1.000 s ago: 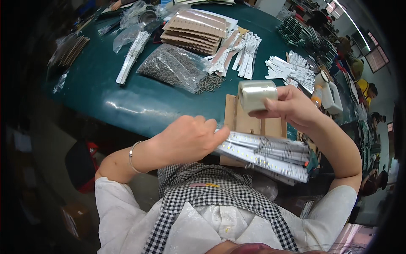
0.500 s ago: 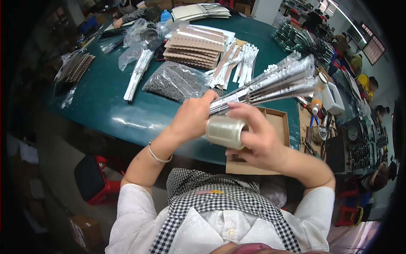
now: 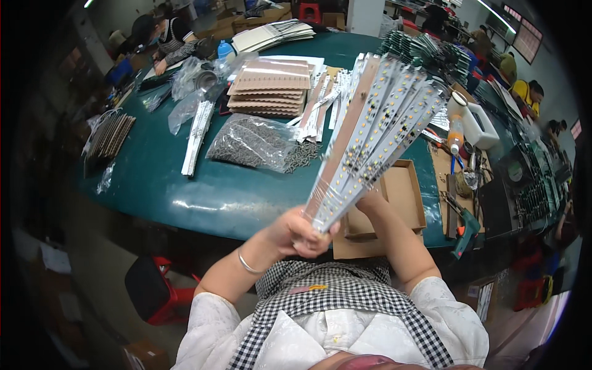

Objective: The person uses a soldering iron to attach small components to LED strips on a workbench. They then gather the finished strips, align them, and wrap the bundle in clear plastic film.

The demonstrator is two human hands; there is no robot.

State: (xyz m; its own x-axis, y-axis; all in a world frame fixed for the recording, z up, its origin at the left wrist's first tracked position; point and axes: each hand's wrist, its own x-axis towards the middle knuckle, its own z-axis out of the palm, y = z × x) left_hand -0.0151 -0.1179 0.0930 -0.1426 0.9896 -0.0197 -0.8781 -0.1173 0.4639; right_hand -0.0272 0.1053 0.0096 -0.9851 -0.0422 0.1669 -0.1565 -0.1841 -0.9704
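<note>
My left hand (image 3: 303,233) is closed round the lower end of a bundle of LED light strips (image 3: 376,132). The strips fan out away from me, their small yellow LEDs showing, with one brownish strip along the left side. Shiny clear film (image 3: 331,196) crosses the bundle just above my left fingers. My right hand (image 3: 370,198) is behind the bundle, only its back and wrist showing. Its fingers are hidden, and no film roll is visible there.
A shallow cardboard box (image 3: 404,185) lies at the table's front edge. Beyond the bundle are a bag of screws (image 3: 246,143) and stacked brown boards (image 3: 271,86). A green power tool (image 3: 467,233), pliers and a white jug (image 3: 480,126) are at right. Another person (image 3: 172,40) works at far left.
The bundle has swung more upright and turned its LED faces into view. My left hand came nearer to me. My right hand, which held a roll of clear film, went behind the bundle.
</note>
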